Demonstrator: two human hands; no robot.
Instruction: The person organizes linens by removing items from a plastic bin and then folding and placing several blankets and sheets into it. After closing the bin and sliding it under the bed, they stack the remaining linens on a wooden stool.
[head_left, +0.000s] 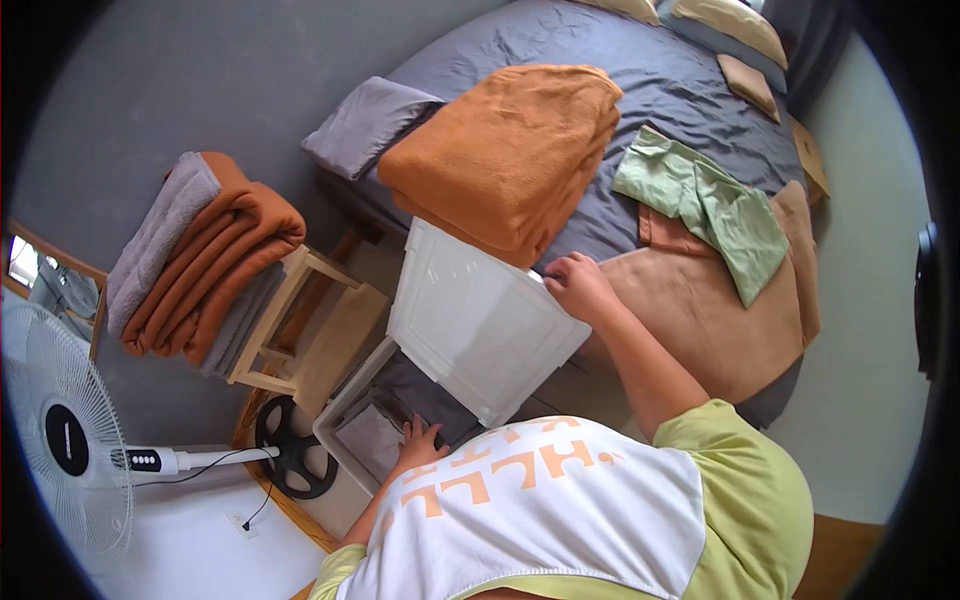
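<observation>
A white storage box (328, 428) stands in front of me with folded grey and light cloth (372, 440) inside. My left hand (420, 446) reaches into the box, its fingers spread on the cloth. Tilted up over the box is its translucent white lid (480, 320). My right hand (580, 290) grips the lid's upper right edge, with the thumb and fingers around it. Just behind the lid, a thick folded orange blanket (505, 150) lies at the bed's edge.
The bed (520, 40) bears a folded grey cloth (370, 122), green cloth (700, 195) and tan blanket (700, 310). To the left, a wooden chair (345, 340) has folded blankets (215, 270) over its back. A standing fan (70, 440) and its cord are at lower left.
</observation>
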